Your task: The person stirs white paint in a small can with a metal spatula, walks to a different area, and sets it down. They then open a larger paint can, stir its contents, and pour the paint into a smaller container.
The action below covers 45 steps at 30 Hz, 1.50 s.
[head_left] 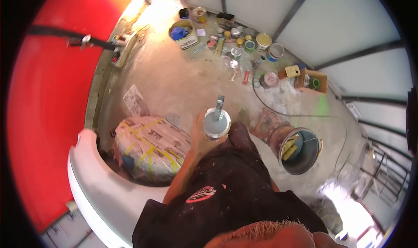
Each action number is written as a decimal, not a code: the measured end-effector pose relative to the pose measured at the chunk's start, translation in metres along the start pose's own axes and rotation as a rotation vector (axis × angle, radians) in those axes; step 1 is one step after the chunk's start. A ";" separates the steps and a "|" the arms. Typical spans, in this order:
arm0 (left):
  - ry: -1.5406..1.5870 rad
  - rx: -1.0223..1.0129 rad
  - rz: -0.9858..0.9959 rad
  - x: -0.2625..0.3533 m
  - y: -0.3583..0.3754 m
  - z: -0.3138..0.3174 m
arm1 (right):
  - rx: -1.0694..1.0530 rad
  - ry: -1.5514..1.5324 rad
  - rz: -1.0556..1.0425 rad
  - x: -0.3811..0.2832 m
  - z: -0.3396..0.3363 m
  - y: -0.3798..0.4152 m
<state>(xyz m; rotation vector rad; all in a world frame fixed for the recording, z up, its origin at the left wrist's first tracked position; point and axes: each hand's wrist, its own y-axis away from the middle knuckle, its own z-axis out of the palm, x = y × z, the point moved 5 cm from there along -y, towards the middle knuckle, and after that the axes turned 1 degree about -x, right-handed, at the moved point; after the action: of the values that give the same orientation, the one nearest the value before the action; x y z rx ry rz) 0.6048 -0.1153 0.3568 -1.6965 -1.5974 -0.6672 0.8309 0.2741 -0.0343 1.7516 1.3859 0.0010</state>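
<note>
My left hand (199,132) is wrapped around an open can of grey paint (216,125), held upright in front of my dark shirt. A flat stirring stick (219,106), coated in grey, stands in the can and leans against its far rim. My right hand is out of sight; only a sliver of skin shows at the right side of my shirt. Left of the can is a wheel (150,139) covered with newspaper and yellow tape, under the arch of a white car fender (93,178).
A bucket (300,161) with yellowish pieces inside is at my right. Paint tins (263,41), a box with blue material (183,34) and a cardboard box (320,82) line the far wall. A dark hose (296,115) crosses the floor. A red panel (52,95) rises at left.
</note>
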 end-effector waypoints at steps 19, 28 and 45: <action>0.097 -0.658 0.358 -0.108 -0.334 0.140 | 0.502 -0.761 0.328 -0.230 -0.090 -0.290; 0.077 -1.003 0.412 -0.219 -0.445 0.288 | 0.451 -1.209 0.019 -0.373 -0.288 -0.442; 0.033 -1.130 0.765 -0.502 -0.541 0.634 | 0.824 -0.690 -0.012 -0.181 -0.166 -0.743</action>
<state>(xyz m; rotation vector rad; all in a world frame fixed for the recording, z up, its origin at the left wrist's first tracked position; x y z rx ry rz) -0.0445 0.0592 -0.3466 -2.7920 -0.3299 -1.2579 0.0976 0.2300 -0.3034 2.0732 0.9080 -1.2108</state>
